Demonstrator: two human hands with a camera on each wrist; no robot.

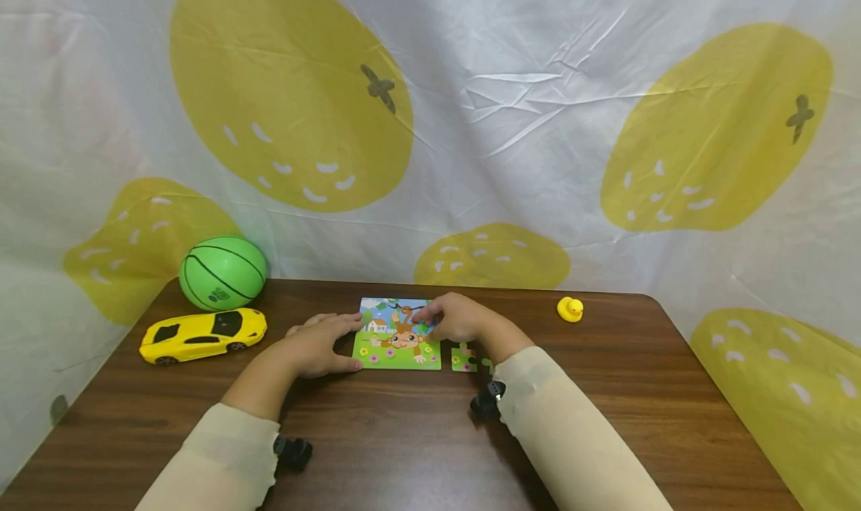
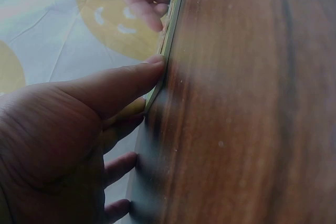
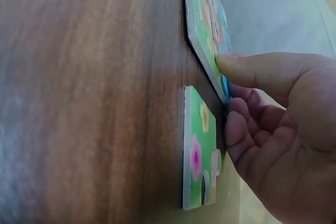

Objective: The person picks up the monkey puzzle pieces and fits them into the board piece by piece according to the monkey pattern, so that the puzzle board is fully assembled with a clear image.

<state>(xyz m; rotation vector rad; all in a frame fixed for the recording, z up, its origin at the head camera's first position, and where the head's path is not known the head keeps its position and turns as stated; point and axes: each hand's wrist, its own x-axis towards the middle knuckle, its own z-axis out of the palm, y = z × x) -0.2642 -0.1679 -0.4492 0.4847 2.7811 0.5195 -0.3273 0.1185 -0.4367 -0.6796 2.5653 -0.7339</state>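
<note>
A jigsaw puzzle point(image 1: 393, 358) with a monkey, a house and flowers lies flat near the table's back. My left hand point(image 1: 316, 347) is at its left side, thumb at the lower left corner and index finger at the upper left edge, the fingers spread. Over the puzzle's right side is my right hand point(image 1: 464, 320), its thumb point(image 3: 247, 67) touching the edge and the index finger reaching onto the picture. Its other fingers are curled. Whether it pinches a piece is hidden. Just right of the puzzle lie loose green puzzle pieces point(image 3: 197, 145), partly covered by the right wrist in the head view.
A green ball point(image 1: 223, 272) and a yellow toy car point(image 1: 205, 335) stand at the left of the brown wooden table point(image 1: 390, 436). A yellow rubber duck point(image 1: 569, 310) sits at the back right. Behind the table hangs a white curtain point(image 1: 511, 160) with yellow fruit prints.
</note>
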